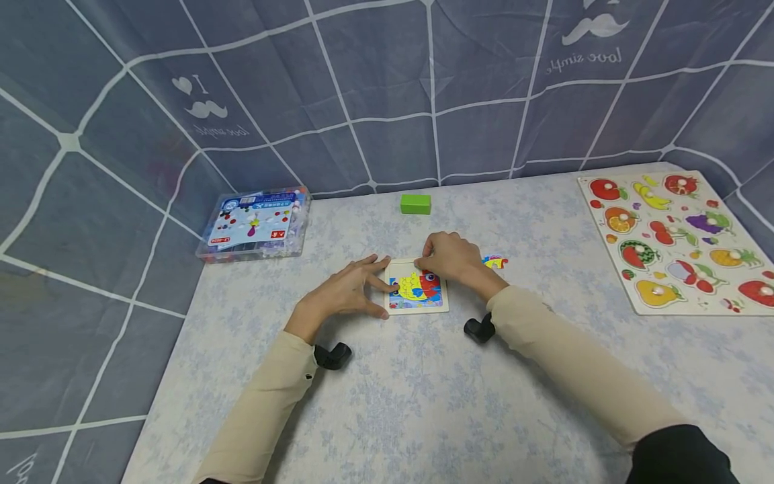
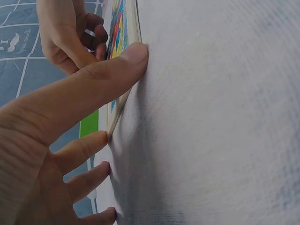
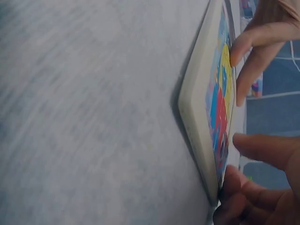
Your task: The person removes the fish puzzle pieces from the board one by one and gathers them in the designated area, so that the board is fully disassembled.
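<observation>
The fish puzzle (image 1: pixel 417 290) on the table (image 1: pixel 423 390) looks mostly filled; one loose piece (image 1: pixel 497 263) lies just right of it. The left hand (image 1: pixel 347 289), fingers spread, touches its left side; whether the right hand (image 1: pixel 455 258), at its upper right, grasps anything I can't tell.

Puzzle board (image 1: pixel 418 310): on the tablecloth (image 1: pixel 417 390), between left hand (image 1: pixel 346 290) and right hand (image 1: pixel 453 257).
Left hand: at the puzzle board's left side, thumb near its near corner.
Right hand: at the puzzle board's far edge, toward its far right corner.
Loose piece (image 1: pixel 497 262): just right of the right hand.
Block (image 1: pixel 415 204): beyond the right hand, slightly left.
Box (image 1: pixel 252 225): beyond the left hand, further left.
Picture board (image 1: pixel 695 255): well right of the right hand.
Curtain (image 1: pixel 387 87): beyond both hands, behind block and box.
</observation>
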Action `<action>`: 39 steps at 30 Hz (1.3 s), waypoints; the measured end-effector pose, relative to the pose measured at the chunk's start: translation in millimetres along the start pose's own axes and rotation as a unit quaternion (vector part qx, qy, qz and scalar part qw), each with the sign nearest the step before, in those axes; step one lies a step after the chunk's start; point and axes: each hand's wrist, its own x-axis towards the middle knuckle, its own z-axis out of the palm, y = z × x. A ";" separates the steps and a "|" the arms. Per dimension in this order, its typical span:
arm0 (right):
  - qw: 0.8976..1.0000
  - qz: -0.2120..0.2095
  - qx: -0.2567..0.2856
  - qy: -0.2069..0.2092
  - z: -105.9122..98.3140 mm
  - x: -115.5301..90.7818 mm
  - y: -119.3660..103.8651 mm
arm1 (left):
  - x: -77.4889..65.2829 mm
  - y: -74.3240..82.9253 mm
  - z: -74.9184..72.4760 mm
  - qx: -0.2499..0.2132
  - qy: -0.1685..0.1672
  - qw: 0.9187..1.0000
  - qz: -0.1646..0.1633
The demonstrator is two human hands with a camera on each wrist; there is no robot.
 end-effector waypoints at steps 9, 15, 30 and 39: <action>1.000 0.006 -0.021 0.004 4.0 1.7 -4.7 | -0.2 -0.2 0.3 -0.007 0.006 1.000 0.003; 1.000 0.007 -0.024 0.004 5.0 1.6 -4.9 | 0.1 -0.7 0.7 -0.009 0.010 1.000 0.009; 0.998 -0.053 0.046 0.006 1.4 -1.6 5.9 | 0.0 -1.8 0.7 -0.012 0.008 1.000 -0.001; 0.991 -0.115 0.046 0.046 2.0 -5.4 10.4 | 0.0 -0.7 1.3 -0.015 0.009 1.000 0.004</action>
